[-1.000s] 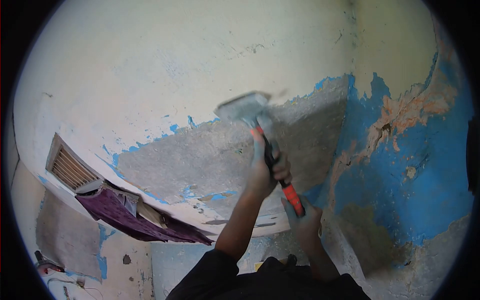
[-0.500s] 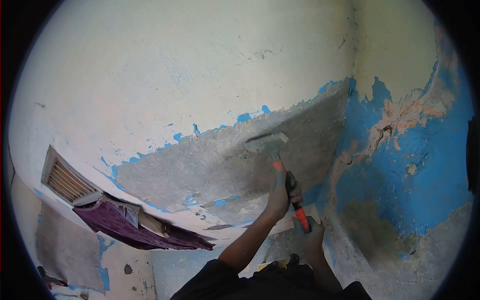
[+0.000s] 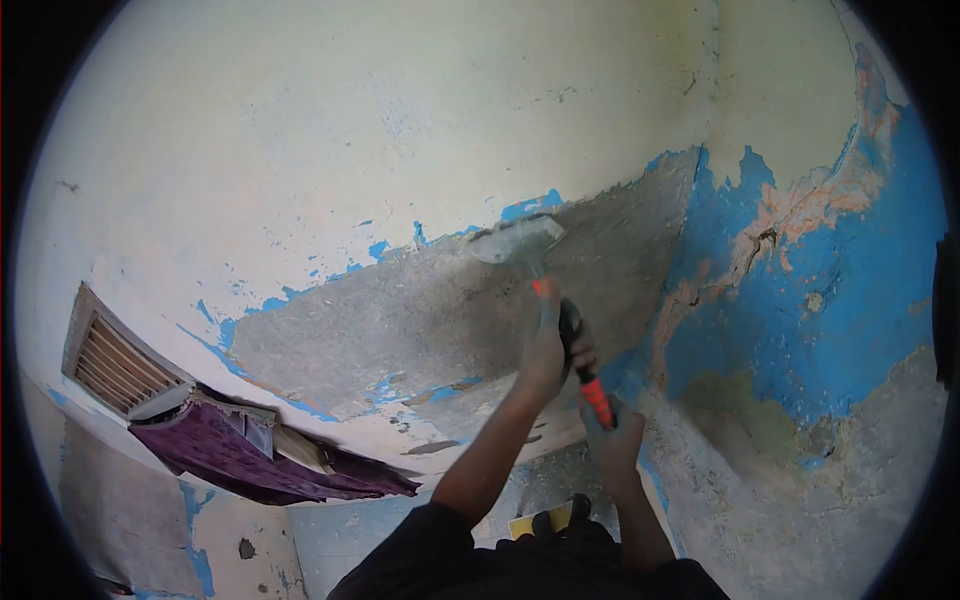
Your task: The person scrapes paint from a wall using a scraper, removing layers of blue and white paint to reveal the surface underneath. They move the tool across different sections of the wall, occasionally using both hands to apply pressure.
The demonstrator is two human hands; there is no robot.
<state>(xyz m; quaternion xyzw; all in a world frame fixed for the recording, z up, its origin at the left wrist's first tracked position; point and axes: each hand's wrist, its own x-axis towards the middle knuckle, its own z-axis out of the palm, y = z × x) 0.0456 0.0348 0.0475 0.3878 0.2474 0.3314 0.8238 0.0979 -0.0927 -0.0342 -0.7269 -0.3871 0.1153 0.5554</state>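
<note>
A wall scraper (image 3: 518, 240) with a wide metal blade and a red-and-black handle is raised to the wall. Around the upper part of its handle my left hand (image 3: 545, 350) is closed, thumb pointing up toward the blade. Lower down, my right hand (image 3: 614, 440) grips the handle's red end. The blade lies against the ragged border between bare grey plaster (image 3: 400, 330) and whitish paint (image 3: 300, 170). Just above the blade shows a strip of blue paint (image 3: 533, 204).
A slatted vent (image 3: 125, 365) with a purple cloth (image 3: 240, 455) hanging beneath it is at the left. To the right, past the corner, a blue wall (image 3: 840, 320) has cracked, flaking patches. A yellow object (image 3: 540, 518) shows low down near my body.
Both hands have moved the scraper up and slightly left, from the grey plaster to the paint border. The blue strip above the blade looks wider, and the view has shifted a little.
</note>
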